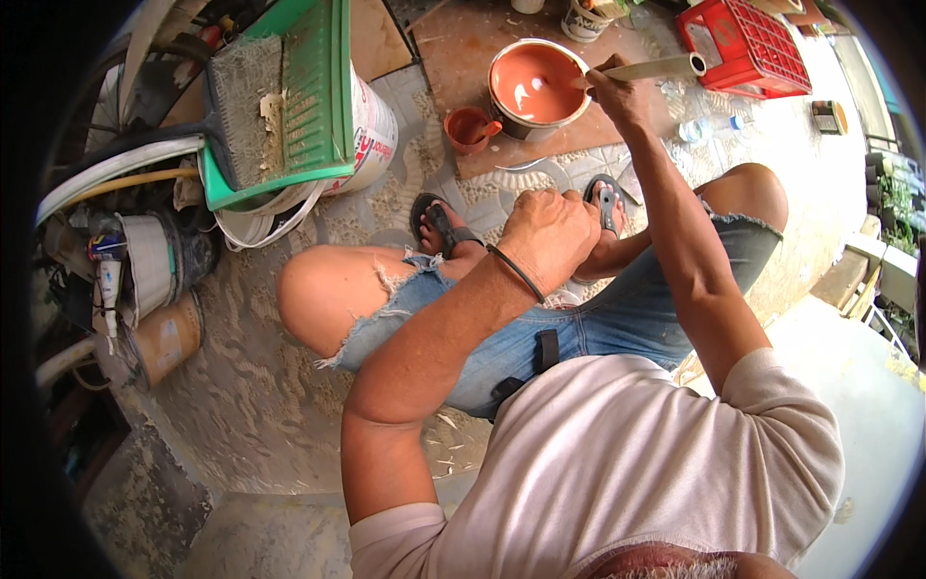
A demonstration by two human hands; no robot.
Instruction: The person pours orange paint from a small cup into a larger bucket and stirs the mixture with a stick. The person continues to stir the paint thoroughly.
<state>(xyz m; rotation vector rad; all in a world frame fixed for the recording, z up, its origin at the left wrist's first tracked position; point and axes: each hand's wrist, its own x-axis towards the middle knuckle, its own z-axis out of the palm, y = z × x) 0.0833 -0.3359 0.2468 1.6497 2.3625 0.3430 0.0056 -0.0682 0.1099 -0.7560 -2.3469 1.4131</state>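
A bucket of orange-red paint [540, 82] stands ahead of me, its surface shiny. My right hand [622, 95] is closed around a pale pipe-like stick [661, 68] at the bucket's right rim; the stick's hollow end points right and its other end reaches the paint. Above my lap, between my knees, my left hand [550, 236] is curled into a fist with its back up. Its fingertips are hidden, so anything inside cannot be made out. Left of the bucket sits a small cup [466, 131] of the same colour, with an orange-smeared handle poking over its rim.
A green dustpan [318, 106] and a broom [243, 111] rest over a white bucket [374, 135] at left. A red crate [743, 46], a clear plastic bottle [709, 128] and a small can [829, 118] stand at right. A brown board [449, 58] lies under the paint.
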